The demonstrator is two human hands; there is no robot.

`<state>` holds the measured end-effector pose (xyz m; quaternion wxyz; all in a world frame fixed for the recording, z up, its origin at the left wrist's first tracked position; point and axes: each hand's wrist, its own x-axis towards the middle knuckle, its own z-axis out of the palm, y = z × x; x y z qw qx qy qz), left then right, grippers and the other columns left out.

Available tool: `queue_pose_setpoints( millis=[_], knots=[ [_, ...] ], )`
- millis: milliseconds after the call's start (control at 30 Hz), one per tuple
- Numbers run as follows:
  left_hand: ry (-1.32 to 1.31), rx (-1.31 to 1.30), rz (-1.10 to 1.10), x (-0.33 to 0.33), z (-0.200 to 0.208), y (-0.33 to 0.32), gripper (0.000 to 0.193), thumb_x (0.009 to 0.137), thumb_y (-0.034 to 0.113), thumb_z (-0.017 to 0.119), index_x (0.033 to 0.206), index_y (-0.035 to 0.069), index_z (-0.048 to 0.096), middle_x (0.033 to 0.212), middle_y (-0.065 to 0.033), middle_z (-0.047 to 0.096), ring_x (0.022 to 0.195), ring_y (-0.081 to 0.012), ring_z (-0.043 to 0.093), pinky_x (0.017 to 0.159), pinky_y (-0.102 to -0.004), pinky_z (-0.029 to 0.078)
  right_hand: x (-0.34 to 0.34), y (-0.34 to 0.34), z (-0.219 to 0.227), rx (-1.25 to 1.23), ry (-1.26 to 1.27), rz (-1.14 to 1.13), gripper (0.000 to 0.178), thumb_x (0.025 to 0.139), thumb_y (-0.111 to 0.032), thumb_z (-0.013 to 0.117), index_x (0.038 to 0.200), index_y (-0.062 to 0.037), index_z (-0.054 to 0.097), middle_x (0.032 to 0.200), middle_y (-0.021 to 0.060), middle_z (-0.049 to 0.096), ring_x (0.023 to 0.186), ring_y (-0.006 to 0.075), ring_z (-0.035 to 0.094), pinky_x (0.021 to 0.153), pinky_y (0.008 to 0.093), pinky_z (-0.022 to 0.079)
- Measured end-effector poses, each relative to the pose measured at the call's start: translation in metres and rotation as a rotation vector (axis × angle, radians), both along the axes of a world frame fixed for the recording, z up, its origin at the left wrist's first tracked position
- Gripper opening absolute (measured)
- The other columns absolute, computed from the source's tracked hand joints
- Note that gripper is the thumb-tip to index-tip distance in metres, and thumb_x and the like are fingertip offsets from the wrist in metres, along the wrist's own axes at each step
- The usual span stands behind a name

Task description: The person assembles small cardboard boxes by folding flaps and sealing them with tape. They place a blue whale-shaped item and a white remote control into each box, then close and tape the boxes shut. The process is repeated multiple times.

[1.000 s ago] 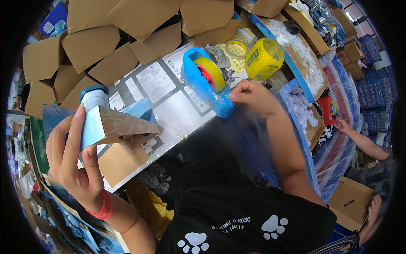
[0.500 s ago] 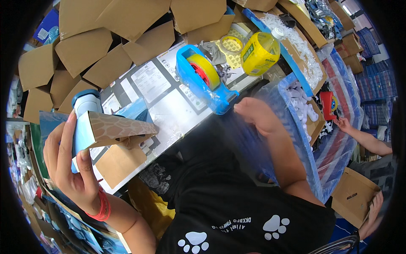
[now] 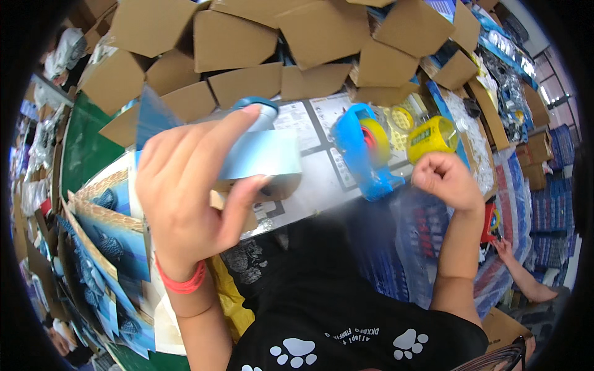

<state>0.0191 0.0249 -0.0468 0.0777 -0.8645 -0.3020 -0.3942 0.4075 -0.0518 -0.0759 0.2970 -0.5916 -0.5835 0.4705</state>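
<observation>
My left hand (image 3: pixel 185 191), with a red band at its wrist, grips a light-blue printed cardboard box (image 3: pixel 266 151) above the table. The box is slightly blurred, and a pointed blue panel (image 3: pixel 158 114) stands up beyond my knuckles. Just behind the box shows a blue-grey rounded object (image 3: pixel 263 111); whether it is joined to the box I cannot tell. My right hand (image 3: pixel 448 179) is closed with curled fingers, in front of a yellow bottle (image 3: pixel 430 139). Anything inside those fingers is hidden. Between my hands stands a blue tape dispenser (image 3: pixel 352 142) with a yellow roll.
Brown cartons with raised flaps (image 3: pixel 328 34) line the table's (image 3: pixel 309 191) far side. Printed blue cardboard pieces (image 3: pixel 114 232) stand stacked at the left. At the far right, another person's hand (image 3: pixel 504 248) is at a red tape dispenser (image 3: pixel 489 221). A yellow tape roll (image 3: pixel 401 119) lies near the bottle.
My left hand has brought the box right and turned it so that a light-blue side shows. My right hand has moved right, away from the tape dispenser. The view has shifted left.
</observation>
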Motion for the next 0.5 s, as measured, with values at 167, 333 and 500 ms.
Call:
queue_pose_setpoints(
  millis=[167,333,500],
  knots=[
    [-0.118,-0.042,0.028,-0.007,-0.003,-0.006,0.053,0.074,0.024,0.082,0.12,0.003,0.064,0.099,-0.0093,0.073,0.084,-0.0273,0.066,0.079,-0.0355,0.049,-0.087,0.077,0.07,0.069,0.127,0.446,0.024,0.094,-0.025,0.075,0.086,-0.0033,0.07,0.073,-0.0043,0.062,0.065,0.0041,0.051,0.058,0.0225,0.042],
    [-0.169,0.006,0.012,-0.006,-0.004,-0.007,0.055,0.069,0.021,0.083,0.119,0.004,0.065,0.098,-0.0073,0.071,0.081,-0.0258,0.067,0.077,-0.0356,0.05,-0.147,0.095,0.112,0.064,-0.043,0.616,0.032,0.09,-0.033,0.078,0.086,-0.0016,0.074,0.072,-0.0003,0.065,0.065,0.0077,0.056,0.058,0.0257,0.044],
    [-0.215,-0.005,0.01,-0.006,-0.01,-0.008,0.056,0.067,0.022,0.085,0.117,0.007,0.066,0.092,-0.0073,0.07,0.079,-0.0275,0.066,0.076,-0.0364,0.049,-0.162,0.107,0.11,0.037,-0.459,0.627,0.048,0.09,-0.048,0.073,0.085,0.0001,0.073,0.065,0.0018,0.061,0.063,0.012,0.055,0.058,0.0313,0.047]
  ],
)
